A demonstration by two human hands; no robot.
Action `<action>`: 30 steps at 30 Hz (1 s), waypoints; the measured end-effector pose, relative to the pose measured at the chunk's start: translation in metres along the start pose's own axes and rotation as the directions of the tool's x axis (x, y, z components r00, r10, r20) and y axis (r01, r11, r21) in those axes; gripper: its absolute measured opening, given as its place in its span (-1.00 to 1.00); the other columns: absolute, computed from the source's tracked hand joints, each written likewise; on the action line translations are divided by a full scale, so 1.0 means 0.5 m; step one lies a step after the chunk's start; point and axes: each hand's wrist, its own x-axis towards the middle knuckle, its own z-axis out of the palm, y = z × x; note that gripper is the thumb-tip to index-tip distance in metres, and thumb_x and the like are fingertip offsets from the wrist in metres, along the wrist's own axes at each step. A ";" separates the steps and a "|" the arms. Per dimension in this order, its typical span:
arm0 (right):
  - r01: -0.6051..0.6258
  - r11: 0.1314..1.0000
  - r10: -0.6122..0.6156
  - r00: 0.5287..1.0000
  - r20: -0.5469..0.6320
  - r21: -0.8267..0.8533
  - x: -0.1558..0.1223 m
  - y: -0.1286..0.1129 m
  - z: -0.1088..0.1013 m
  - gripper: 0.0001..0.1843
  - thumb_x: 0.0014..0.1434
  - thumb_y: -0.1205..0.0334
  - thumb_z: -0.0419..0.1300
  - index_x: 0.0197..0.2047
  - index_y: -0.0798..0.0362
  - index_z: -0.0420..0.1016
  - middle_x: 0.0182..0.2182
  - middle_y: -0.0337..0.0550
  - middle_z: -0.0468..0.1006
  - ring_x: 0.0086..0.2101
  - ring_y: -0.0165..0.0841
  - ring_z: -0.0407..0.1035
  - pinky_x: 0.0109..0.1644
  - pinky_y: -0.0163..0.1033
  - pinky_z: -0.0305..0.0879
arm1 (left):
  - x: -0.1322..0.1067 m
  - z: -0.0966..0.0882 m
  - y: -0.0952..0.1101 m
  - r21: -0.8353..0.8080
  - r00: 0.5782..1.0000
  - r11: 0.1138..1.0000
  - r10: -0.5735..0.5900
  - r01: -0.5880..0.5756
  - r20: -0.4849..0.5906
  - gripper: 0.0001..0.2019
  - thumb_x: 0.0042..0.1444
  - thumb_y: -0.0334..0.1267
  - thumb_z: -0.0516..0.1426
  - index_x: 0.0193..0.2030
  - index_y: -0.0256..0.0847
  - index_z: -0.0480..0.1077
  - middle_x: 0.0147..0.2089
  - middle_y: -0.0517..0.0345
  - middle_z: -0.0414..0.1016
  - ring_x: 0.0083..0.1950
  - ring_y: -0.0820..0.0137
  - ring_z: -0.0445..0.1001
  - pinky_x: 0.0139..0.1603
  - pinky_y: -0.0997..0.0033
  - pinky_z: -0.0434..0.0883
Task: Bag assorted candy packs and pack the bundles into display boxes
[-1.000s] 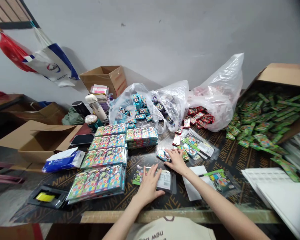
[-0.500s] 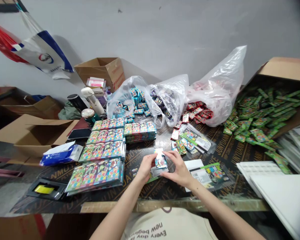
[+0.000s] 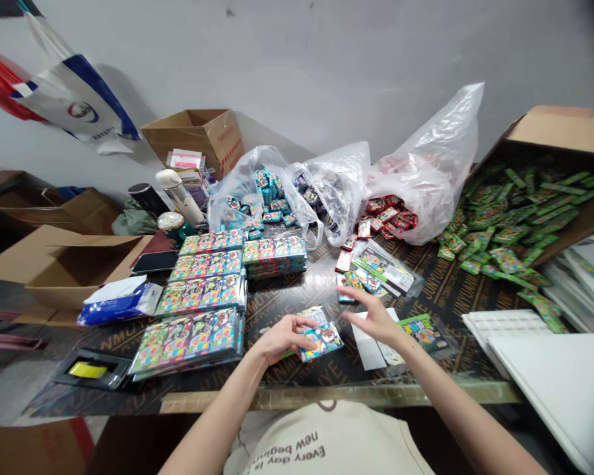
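Observation:
My left hand grips a small blue printed packet by its left side, low over the table. Beneath that hand, partly hidden, lies a flat printed sleeve. My right hand holds nothing; its fingers are apart and reach toward a small group of packets, among them a blue one and a green one. Just behind these lie red packets and a clear bag with a printed card. To the right of my right hand is another bagged card.
Stacks of four-panel printed packs stand on the left. Clear plastic bags of blue, dark and red packets line the back. A tipped carton spills green packets on the right, near white sheets.
My left hand has turned and lowered the blue packet, now holding it alone. My right hand has let go and moved right and away toward the loose packets.

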 end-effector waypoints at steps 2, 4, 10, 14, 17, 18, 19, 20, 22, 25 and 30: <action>-0.058 0.996 0.037 0.966 -0.255 -0.074 0.002 0.010 0.007 -0.54 0.11 0.18 0.12 0.10 -0.04 0.26 0.03 -0.09 0.36 0.06 -0.22 0.21 0.18 0.00 0.05 | 0.007 0.006 -0.011 -0.045 0.991 0.998 0.038 -0.044 -0.131 -0.56 -0.35 -0.34 0.35 -0.25 -0.35 0.38 -0.39 0.05 0.51 -0.51 0.46 0.45 -0.53 0.53 0.38; -0.034 0.993 0.003 0.966 -0.259 -0.115 0.000 0.007 0.025 -0.39 0.03 0.13 0.21 0.15 -0.03 0.19 0.08 -0.05 0.29 0.10 -0.19 0.14 0.19 0.00 0.04 | 0.017 0.021 -0.020 -0.115 0.964 0.987 0.079 -0.111 -0.253 -0.62 -0.27 -0.28 0.33 -0.30 -0.32 0.34 -0.39 0.07 0.51 -0.50 0.46 0.46 -0.47 0.48 0.42; 0.094 0.975 -0.104 0.994 -0.041 -0.201 -0.012 -0.015 0.088 -0.13 -0.18 0.16 0.31 0.21 -0.03 0.08 0.09 -0.03 0.20 0.08 -0.15 0.12 0.16 -0.03 0.08 | 0.031 0.062 -0.028 -0.155 0.965 0.974 0.126 -0.164 -0.231 -0.61 -0.20 -0.19 0.30 -0.23 -0.29 0.32 -0.40 0.09 0.51 -0.50 0.45 0.47 -0.42 0.43 0.43; 0.070 0.963 -0.103 0.988 -0.117 -0.260 -0.015 0.018 0.071 -0.20 -0.19 0.20 0.31 0.15 -0.02 0.14 0.00 -0.04 0.25 0.02 -0.17 0.17 0.12 -0.05 0.13 | 0.032 0.026 -0.039 0.312 0.897 0.921 0.328 -0.234 -0.295 -0.54 -0.10 -0.03 0.20 -0.09 -0.27 0.33 -0.27 -0.03 0.51 -0.26 0.26 0.50 -0.18 0.23 0.41; 0.038 0.933 -0.089 0.988 -0.129 -0.357 -0.021 0.060 0.052 -0.21 -0.13 0.13 0.30 0.17 -0.01 0.12 0.00 0.01 0.26 0.01 -0.13 0.18 0.09 0.00 0.14 | 0.038 -0.015 -0.056 0.834 0.789 0.520 0.585 -0.187 -0.188 -0.26 -0.30 -0.01 0.29 0.09 -0.18 0.25 0.06 -0.10 0.34 0.13 0.07 0.26 0.14 0.03 0.15; 0.039 0.921 -0.088 0.990 -0.111 -0.387 -0.024 0.074 0.050 -0.21 -0.12 0.10 0.30 0.17 -0.01 0.12 0.00 0.02 0.26 0.00 -0.11 0.18 0.08 0.02 0.14 | 0.041 -0.025 -0.063 0.919 0.792 0.367 0.599 -0.145 -0.114 -0.13 -0.39 -0.02 0.32 0.15 -0.15 0.18 0.13 -0.09 0.27 0.18 0.04 0.17 0.19 -0.01 0.06; 0.045 0.910 -0.088 0.992 -0.087 -0.411 -0.026 0.087 0.050 -0.21 -0.11 0.07 0.30 0.18 -0.01 0.12 0.00 0.04 0.27 0.00 -0.10 0.18 0.07 0.04 0.14 | 0.044 -0.031 -0.069 0.963 0.809 0.247 0.585 -0.108 -0.059 -0.03 -0.45 -0.04 0.34 0.21 -0.14 0.11 0.14 -0.09 0.24 0.19 0.02 0.14 0.19 -0.04 0.02; 0.053 0.901 -0.088 0.994 -0.062 -0.430 -0.029 0.098 0.053 -0.20 -0.11 0.05 0.30 0.18 0.00 0.12 0.00 0.05 0.27 0.01 -0.08 0.18 0.06 0.05 0.13 | 0.047 -0.036 -0.075 0.983 0.825 0.166 0.564 -0.080 -0.028 0.03 -0.45 -0.06 0.34 0.24 -0.14 0.04 0.11 -0.08 0.25 0.16 0.03 0.15 0.18 -0.04 0.03; 0.072 0.895 -0.090 0.996 -0.020 -0.440 -0.034 0.114 0.059 -0.20 -0.11 0.03 0.30 0.18 0.00 0.12 0.00 0.06 0.29 0.01 -0.07 0.18 0.05 0.05 0.13 | 0.051 -0.040 -0.083 0.994 0.836 0.092 0.549 -0.056 -0.004 0.01 -0.36 -0.12 0.31 0.28 -0.13 -0.07 0.04 -0.03 0.28 0.09 0.10 0.21 0.13 0.03 0.11; 0.085 0.914 -0.085 0.996 0.016 -0.398 -0.040 0.121 0.060 -0.18 -0.13 0.00 0.30 0.17 0.01 0.11 -0.01 0.05 0.31 -0.01 -0.08 0.21 0.03 0.03 0.14 | 0.049 -0.046 -0.083 0.993 0.815 0.077 0.579 -0.093 0.032 -0.02 -0.28 -0.21 0.25 0.30 -0.13 -0.16 0.03 0.00 0.26 0.08 0.14 0.21 0.13 0.09 0.11; 0.042 0.924 -0.091 0.990 -0.112 -0.380 -0.040 0.101 0.041 -0.23 -0.08 0.05 0.28 0.17 -0.01 0.09 0.02 0.03 0.30 0.03 -0.09 0.17 0.08 0.04 0.04 | 0.040 -0.057 -0.072 0.976 0.801 0.113 0.592 -0.187 0.085 -0.02 -0.25 -0.27 0.21 0.31 -0.16 -0.23 0.09 -0.03 0.24 0.13 0.14 0.19 0.23 0.00 -0.07</action>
